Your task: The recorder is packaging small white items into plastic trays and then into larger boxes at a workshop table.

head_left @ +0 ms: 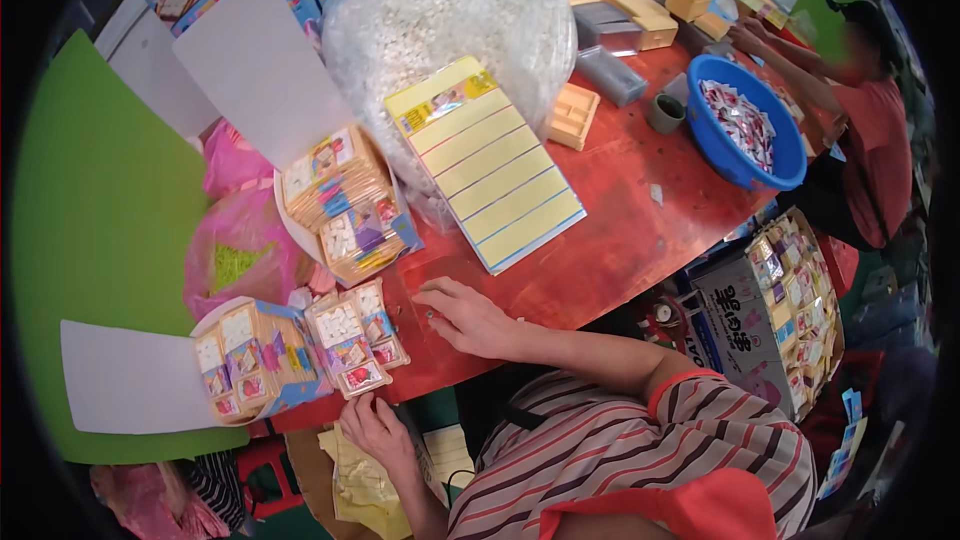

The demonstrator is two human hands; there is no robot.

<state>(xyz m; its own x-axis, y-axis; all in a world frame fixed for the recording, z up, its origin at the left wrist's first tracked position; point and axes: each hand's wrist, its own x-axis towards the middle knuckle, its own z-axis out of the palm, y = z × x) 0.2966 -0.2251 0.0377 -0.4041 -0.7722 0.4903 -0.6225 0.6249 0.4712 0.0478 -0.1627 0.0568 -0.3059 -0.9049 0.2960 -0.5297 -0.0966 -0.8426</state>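
My left hand [378, 432] is at the near edge of the red table, its fingers apart and slightly bent, the fingertips close against the end of a small compartment pack [345, 340]. This pack holds white pieces and printed packets; a similar pack [380, 325] lies beside it. Over the tabletop to their right, my right hand [468, 318] has its fingers spread and holds nothing. Just left of the packs, an open display box [260, 365] is filled with rows of similar packs. Behind stands another open box [345, 205] with stacked packs, its white lid raised.
A stack of yellow printed cards [500, 175] leans toward a big clear bag of white pieces [450, 30]. At right are a blue basin [745, 155] of packets and a carton [800, 310] of packs. Pink bags [235, 240] stand left. A co-worker [865, 120] sits far right.
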